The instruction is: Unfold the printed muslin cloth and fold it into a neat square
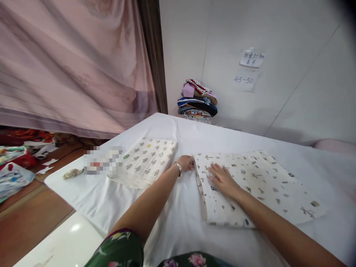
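Note:
A white printed cloth (pixel 261 185) with small palm trees and other figures lies folded in front of me, its layers showing along the left edge. My right hand (pixel 224 181) rests flat on its left part, fingers stretched out. At the far left corner of this cloth, my left hand (pixel 185 163), with a bracelet at the wrist, has its fingers closed at the folded edge; the fingertips are partly hidden. Left of that hand lies a second folded cloth (pixel 147 159), cream with grey cactus-like prints. My left forearm passes over its near right corner.
A white-covered table (pixel 178 133) bears both cloths. At its left edge lies a blurred-out object (pixel 102 160) with a tassel. A stack of folded fabrics (pixel 198 102) stands against the wall. A pink curtain (pixel 83 66) hangs left, with plastic bags (pixel 16 180) below.

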Action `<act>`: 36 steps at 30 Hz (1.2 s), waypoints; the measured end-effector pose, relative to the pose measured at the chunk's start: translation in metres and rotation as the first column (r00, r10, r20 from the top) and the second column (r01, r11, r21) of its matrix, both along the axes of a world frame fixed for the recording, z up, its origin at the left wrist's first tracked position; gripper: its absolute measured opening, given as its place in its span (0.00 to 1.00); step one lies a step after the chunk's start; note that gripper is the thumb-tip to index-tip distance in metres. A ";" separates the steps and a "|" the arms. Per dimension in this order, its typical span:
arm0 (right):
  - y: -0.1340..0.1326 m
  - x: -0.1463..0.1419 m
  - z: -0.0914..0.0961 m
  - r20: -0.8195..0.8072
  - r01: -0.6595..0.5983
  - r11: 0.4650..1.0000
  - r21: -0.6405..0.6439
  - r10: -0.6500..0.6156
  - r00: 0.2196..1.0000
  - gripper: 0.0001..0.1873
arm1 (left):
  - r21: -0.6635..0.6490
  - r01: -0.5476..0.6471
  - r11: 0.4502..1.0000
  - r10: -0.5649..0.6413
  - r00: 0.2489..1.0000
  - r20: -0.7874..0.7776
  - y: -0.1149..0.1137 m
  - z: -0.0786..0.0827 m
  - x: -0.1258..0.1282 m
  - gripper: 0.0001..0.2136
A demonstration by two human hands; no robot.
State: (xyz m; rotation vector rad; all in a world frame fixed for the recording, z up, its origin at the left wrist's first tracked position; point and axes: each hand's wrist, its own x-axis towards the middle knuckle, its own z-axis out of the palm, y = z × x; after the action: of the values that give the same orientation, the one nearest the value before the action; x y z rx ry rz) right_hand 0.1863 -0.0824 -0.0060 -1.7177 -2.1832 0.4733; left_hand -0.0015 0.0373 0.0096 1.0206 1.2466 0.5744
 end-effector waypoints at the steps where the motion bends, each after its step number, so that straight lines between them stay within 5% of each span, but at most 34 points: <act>1: 0.000 -0.005 0.004 -0.066 0.031 0.999 0.024 -0.029 0.997 0.29 | 0.015 0.020 1.000 -0.020 1.000 -0.022 -0.006 0.000 -0.002 0.11; 7: -0.016 -0.048 0.023 -0.277 0.128 0.986 0.109 -0.094 0.956 0.18 | 0.154 0.043 0.987 -0.014 0.983 -0.184 -0.020 -0.009 -0.001 0.26; 19: -0.062 -0.074 0.015 -0.193 0.230 0.970 0.081 -0.211 0.958 0.24 | 0.304 0.023 0.952 0.050 0.972 -0.229 -0.029 -0.005 0.001 0.21; 29: -0.049 -0.060 0.005 -0.480 0.324 0.942 -0.085 -0.324 0.815 0.21 | 0.282 0.029 0.959 0.018 0.987 -0.162 -0.023 -0.011 -0.001 0.16; 36: -0.036 -0.066 0.025 -0.268 0.326 0.941 -0.092 -0.339 0.902 0.25 | 0.321 0.014 0.947 0.040 0.986 -0.161 -0.025 -0.013 0.001 0.18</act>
State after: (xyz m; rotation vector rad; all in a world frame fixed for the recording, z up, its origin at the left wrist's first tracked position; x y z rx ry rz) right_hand 0.1198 -0.1179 0.0185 -1.8690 -1.6524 0.6341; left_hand -0.0007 0.0123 -0.0029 1.3564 1.3333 0.7315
